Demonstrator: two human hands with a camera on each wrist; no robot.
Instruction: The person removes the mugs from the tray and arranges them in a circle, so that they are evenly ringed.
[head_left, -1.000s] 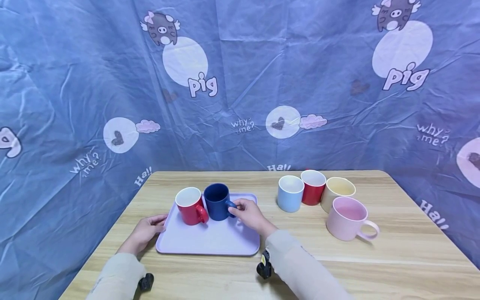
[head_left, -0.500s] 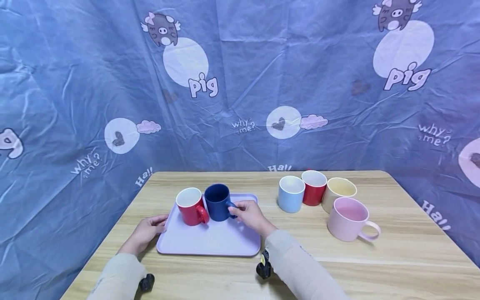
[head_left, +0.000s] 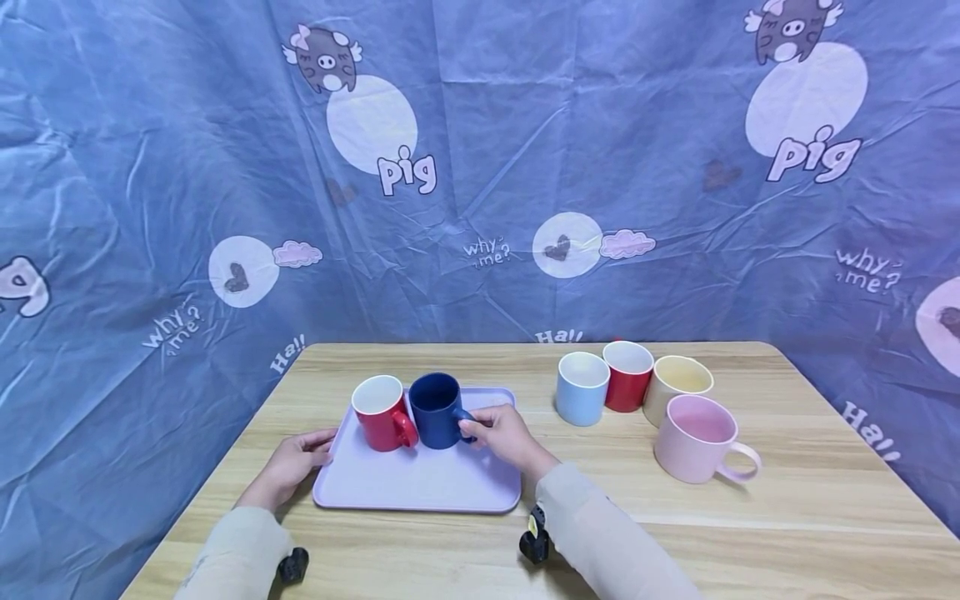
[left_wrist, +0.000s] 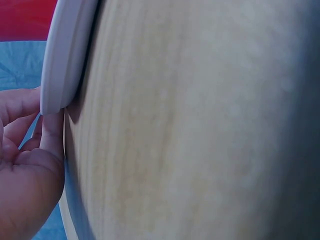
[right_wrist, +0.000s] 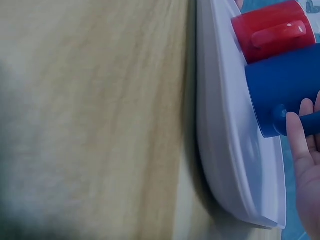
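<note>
My right hand (head_left: 504,435) pinches the handle of a dark blue mug (head_left: 435,412), which stands upright on a lilac tray (head_left: 420,492). In the right wrist view, the thumb and fingers close around that blue handle. Just left of it on the tray is a red mug (head_left: 381,425) with a white inside, its handle turned toward the blue mug. My left hand (head_left: 291,467) grips the tray's left rim; the left wrist view shows the digits at the rim (left_wrist: 57,95), partly hidden.
Right of the tray stand a light blue mug (head_left: 581,390), a second red mug (head_left: 628,379), a cream mug (head_left: 675,387) and a larger pink mug (head_left: 693,442) with its handle to the right. A patterned blue cloth (head_left: 480,183) hangs behind the wooden table (head_left: 787,533).
My right hand has brought the blue mug slightly toward me on the tray during the last half second. The left hand, tray and other mugs stay in place.
</note>
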